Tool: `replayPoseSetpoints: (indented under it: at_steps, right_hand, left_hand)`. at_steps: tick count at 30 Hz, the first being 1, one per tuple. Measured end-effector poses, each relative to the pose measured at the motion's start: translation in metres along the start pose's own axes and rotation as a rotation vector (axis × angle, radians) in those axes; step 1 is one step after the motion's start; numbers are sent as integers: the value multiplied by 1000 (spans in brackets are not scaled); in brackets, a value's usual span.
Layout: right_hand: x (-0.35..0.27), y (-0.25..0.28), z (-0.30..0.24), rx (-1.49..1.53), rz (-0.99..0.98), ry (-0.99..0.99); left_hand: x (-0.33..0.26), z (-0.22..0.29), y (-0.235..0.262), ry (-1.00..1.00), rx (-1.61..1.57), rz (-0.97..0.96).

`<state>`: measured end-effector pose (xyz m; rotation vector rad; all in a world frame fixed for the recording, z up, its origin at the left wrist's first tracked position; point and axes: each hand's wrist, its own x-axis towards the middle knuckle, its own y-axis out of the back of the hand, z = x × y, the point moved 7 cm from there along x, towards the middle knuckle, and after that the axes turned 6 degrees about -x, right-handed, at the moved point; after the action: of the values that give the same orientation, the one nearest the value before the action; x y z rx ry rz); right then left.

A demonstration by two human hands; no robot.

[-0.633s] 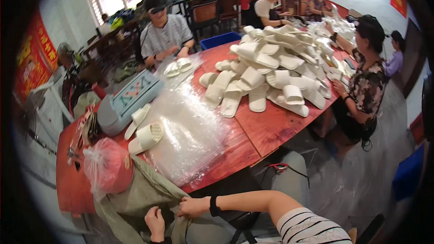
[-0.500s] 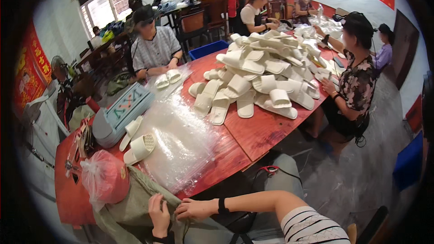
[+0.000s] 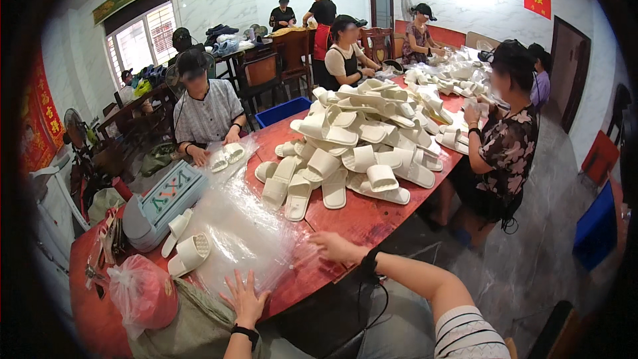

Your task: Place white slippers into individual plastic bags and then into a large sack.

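Clear plastic bags (image 3: 242,242) lie flat in a stack on the red table (image 3: 359,223) before me. My left hand (image 3: 244,302) is open, its fingers spread at the stack's near edge. My right hand (image 3: 337,248) reaches in over the right corner of the bags, fingertips pointing left. Its fingers are smeared, and whether they pinch the plastic I cannot tell. A white slipper (image 3: 191,254) lies on the left of the bags, with another slipper (image 3: 177,231) just behind it. Past the bags rises a large heap of white slippers (image 3: 355,143).
At the left stand a grey-blue case (image 3: 166,203) and a red bundle in a plastic bag (image 3: 143,292). An olive cloth (image 3: 189,326) hangs by my left forearm. Co-workers sit around the table, one (image 3: 209,110) across from me beside a pair of slippers (image 3: 227,157). A blue bin (image 3: 282,112) stands behind.
My hands have parted from the olive cloth near my lap. The left has opened onto the bags; the right has moved up and right to their corner. My view has shifted somewhat.
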<state>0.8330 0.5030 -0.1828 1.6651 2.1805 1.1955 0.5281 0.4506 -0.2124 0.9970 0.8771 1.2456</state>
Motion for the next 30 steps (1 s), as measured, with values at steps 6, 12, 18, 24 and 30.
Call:
replayPoseSetpoints:
  at_steps: [6,12,18,24,30]
  right_hand:
    - [39,78,52,-53,132,-286]
    - [36,145,124,-391,407,-291]
    - [17,213,137,-706,463,-692]
    - [31,213,171,-553,239,-920]
    - [48,157,136,-348,490,-856]
  left_hand:
    - [0,-10,-14,4,-12,-42]
    - [4,-12,-24,8,19,-55]
    - [3,-12,-24,-3,41,-43]
    - [2,-15,-30,3,59,-50]
    - [0,-23,-33,16,101,-38]
